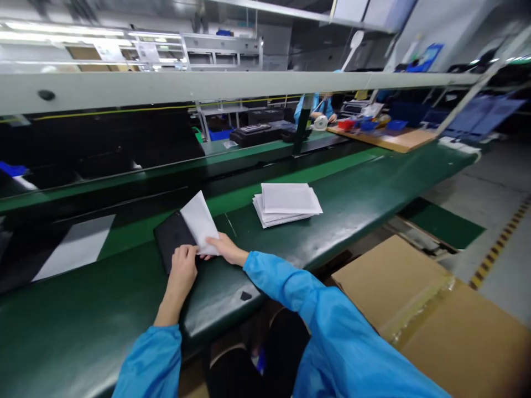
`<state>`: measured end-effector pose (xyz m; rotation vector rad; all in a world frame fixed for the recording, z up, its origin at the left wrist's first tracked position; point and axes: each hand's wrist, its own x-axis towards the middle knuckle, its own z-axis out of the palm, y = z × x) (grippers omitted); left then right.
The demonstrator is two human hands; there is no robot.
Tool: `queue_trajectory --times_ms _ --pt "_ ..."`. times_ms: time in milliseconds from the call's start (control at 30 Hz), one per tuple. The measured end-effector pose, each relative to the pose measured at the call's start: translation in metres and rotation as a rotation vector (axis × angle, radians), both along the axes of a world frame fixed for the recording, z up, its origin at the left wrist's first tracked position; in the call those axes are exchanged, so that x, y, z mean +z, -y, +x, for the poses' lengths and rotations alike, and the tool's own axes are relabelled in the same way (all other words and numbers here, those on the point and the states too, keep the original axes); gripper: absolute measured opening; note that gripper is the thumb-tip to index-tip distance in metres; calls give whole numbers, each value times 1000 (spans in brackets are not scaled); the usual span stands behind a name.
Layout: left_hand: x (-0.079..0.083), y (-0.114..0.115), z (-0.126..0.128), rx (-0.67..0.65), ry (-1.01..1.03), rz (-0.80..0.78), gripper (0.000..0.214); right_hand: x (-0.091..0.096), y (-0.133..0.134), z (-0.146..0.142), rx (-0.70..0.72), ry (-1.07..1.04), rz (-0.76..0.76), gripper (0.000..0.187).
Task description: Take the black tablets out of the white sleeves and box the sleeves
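A flat black slab (171, 239) lies on the green bench (103, 315) in front of me. My left hand (182, 270) rests on its near edge with the fingers curled down, pinching it. My right hand (223, 247) grips the lower end of a white pouch (199, 222) that lies tilted across the slab's right side. Whether the slab is partly inside the pouch I cannot tell. Both sleeves are bright blue.
A stack of white pouches (286, 203) lies to the right on the bench. A white sheet (77, 246) sits at the left. Cardboard boxes (418, 309) stand at my lower right. Across the line another person (316, 108) works at a wooden table (390, 139).
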<state>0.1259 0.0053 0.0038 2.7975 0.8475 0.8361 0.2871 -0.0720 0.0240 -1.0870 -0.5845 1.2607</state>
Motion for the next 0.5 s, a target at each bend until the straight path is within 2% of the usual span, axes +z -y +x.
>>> queue_trajectory --times_ms 67,167,233,333,400,500 --pt "-6 10 -15 7 -28 -24 31 -3 3 2 15 49 -13 22" --pt "-9 24 -36 58 -55 -61 36 -6 12 11 22 151 -41 32" --pt "-6 32 -45 157 -55 -74 39 -5 17 18 42 250 -68 33" --pt "2 39 -51 285 -50 -107 28 -2 26 27 61 427 -98 31" --pt "7 40 -52 306 -41 -149 23 0 31 32 19 575 -113 31" --pt "11 39 -50 323 30 -184 26 3 38 37 -165 889 -127 46"
